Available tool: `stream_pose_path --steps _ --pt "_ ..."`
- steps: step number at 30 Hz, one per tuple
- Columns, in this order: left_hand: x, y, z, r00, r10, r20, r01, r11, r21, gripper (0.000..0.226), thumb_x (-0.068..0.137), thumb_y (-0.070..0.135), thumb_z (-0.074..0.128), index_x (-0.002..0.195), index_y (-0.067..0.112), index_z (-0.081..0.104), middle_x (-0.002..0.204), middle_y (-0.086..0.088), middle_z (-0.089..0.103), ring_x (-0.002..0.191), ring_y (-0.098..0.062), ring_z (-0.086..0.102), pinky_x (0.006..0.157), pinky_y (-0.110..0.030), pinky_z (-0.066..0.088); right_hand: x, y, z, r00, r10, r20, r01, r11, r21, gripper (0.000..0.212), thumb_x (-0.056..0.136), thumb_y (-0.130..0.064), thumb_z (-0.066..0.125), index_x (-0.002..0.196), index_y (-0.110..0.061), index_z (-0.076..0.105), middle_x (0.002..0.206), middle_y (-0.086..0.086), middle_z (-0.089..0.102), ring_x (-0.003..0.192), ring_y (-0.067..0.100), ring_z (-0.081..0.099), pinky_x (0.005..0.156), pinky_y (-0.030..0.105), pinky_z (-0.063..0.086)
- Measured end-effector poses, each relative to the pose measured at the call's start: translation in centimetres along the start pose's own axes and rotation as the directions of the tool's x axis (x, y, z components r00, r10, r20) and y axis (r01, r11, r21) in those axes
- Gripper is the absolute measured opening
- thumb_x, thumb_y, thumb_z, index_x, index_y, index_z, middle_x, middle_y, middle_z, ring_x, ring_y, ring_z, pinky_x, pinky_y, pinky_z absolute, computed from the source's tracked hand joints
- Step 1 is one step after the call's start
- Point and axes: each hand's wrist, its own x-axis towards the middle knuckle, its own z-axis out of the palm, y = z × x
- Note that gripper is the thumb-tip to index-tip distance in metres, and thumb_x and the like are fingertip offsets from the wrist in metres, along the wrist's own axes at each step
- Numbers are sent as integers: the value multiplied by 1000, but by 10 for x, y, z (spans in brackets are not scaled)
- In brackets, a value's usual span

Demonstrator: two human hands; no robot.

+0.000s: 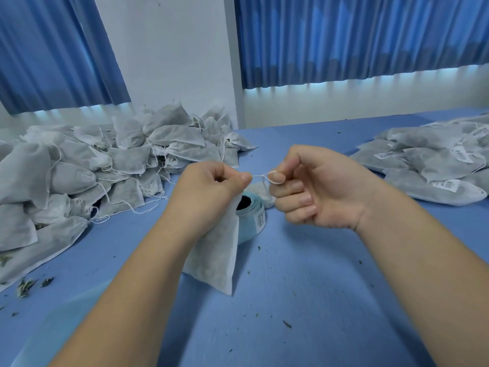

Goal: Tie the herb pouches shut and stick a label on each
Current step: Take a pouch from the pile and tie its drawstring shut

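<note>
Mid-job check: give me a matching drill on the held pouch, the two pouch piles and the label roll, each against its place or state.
1 held pouch
2 left pile
3 right pile
4 label roll

A labelled
B hangs from left hand, string pinched by right hand
C no labels showing, strings loose
D on table behind held pouch

Pairs: 1-B, 2-C, 3-A, 4-D

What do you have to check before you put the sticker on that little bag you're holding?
1. Left hand grips the pouch at its neck: ok.
2. Right hand pinches the drawstring, taut between the hands: ok.
3. Knot finished: cannot tell.
4. Label roll close by, behind the pouch: ok.
5. Label on this pouch: not ok, none on the side showing.
</note>
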Motion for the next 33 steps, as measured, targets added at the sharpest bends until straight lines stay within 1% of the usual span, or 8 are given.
stream_pose_path --steps 5,10,15,18,22,27,30,33 --pt "0 1 -1 998 -53 46 56 995 -80 26 88 29 72 64 19 68 59 6 61 51 -7 50 55 -22 41 0 3 0 976 -168 137 156 983 96 19 72 -24 65 87 -12 63 59 -7 18 43 5 25 38 16 22" --pt "2 1 0 996 20 -87 -13 997 70 26 86 33 73 63 23 66 52 21 57 49 6 49 52 -13 38 -4 -3 -11 999 3 36 -2 999 -47 18 70 -30 64 63 -17 56 49 -10 19 37 4 19 35 16 16" --pt "-1 1 8 997 66 -49 -60 993 103 26 89 31 70 65 23 65 64 10 60 54 1 49 49 -9 36 -4 2 -10 980 -176 90 173 984 37 13 75 -27 64 75 -14 60 54 -8 20 42 4 24 39 16 21" --pt "2 -1 2 991 63 -118 -50 993 112 26 88 31 71 65 23 65 63 13 58 55 5 50 50 -7 36 -4 1 -10 988 -107 115 112 993 -31 13 73 -28 66 68 -16 60 52 -9 18 40 4 24 37 16 22" --pt "2 -1 4 981 91 -169 -66 987 148 27 88 32 71 64 24 63 62 15 58 58 12 51 53 -4 36 -3 -1 -9 998 -65 -25 65 998 -3 19 70 -26 64 58 -19 50 49 -9 20 38 5 22 36 16 19" --pt "-3 -1 5 997 72 29 -73 996 52 19 88 36 70 73 23 67 69 12 60 56 4 48 51 -6 35 -3 -7 -15 951 -215 -220 254 953 165 18 69 -21 63 68 -18 45 52 -7 23 43 8 26 40 18 23" --pt "-7 3 5 976 17 216 -22 1000 18 9 88 35 70 87 26 70 89 2 72 74 -5 60 69 -16 44 -3 -9 -22 905 -220 -365 306 932 197 20 77 -18 60 65 -18 45 54 -6 24 45 9 24 42 19 21" --pt "-12 5 2 920 -54 388 2 991 133 17 86 45 71 96 31 72 94 10 75 89 -6 69 84 -28 51 -4 -9 -28 858 -214 -466 340 918 203 25 87 -17 54 64 -16 44 54 -5 25 46 10 25 42 19 21"
